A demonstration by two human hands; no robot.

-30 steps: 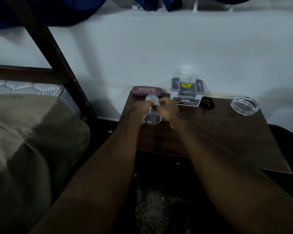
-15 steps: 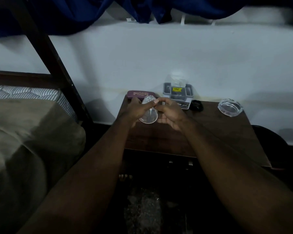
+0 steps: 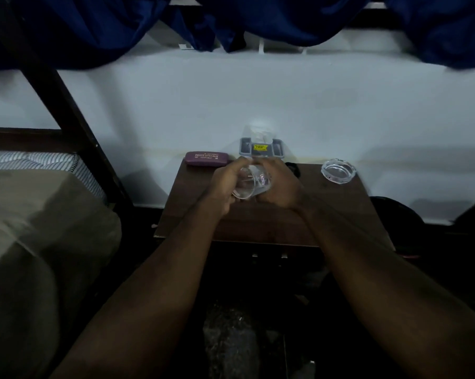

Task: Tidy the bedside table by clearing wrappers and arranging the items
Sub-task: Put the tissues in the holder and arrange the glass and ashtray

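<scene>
Relative to the frame half a second earlier, the clear cup [image 3: 251,181] was found shifted to the right and toward the back of the bedside table [image 3: 326,214], so that the lower front of the clear storage box [image 3: 261,147] was covered by the hands. A printed mark on the cup wall was also turned into view. The cup was held tilted on its side over the rear middle of the table top, with its open mouth directed down and toward the left. The left hand [image 3: 225,181] was closed around the mouth end, with the fingers curled over the rim. The right hand [image 3: 281,187] was wrapped around the base end, and the fingertips of both hands were brought close together above the cup. Whether the cup's lower rim touched the table top could not be determined.

A purple spectacle case [image 3: 205,159] was laid flat at the back left corner of the table, against the white wall [image 3: 258,91]. The storage box, fitted with grey clips and a yellow label, was stood at the back centre, just behind the hands. A small black object [image 3: 295,168] was partly hidden behind the right hand. A glass ashtray [image 3: 338,170] was placed at the back right, well apart from the cup. To the left of the table, a dark bed post [image 3: 67,105], a striped mattress [image 3: 39,160] and an olive blanket [image 3: 39,228] were seen. A blue curtain [image 3: 285,17] was hung across the top of the view
</scene>
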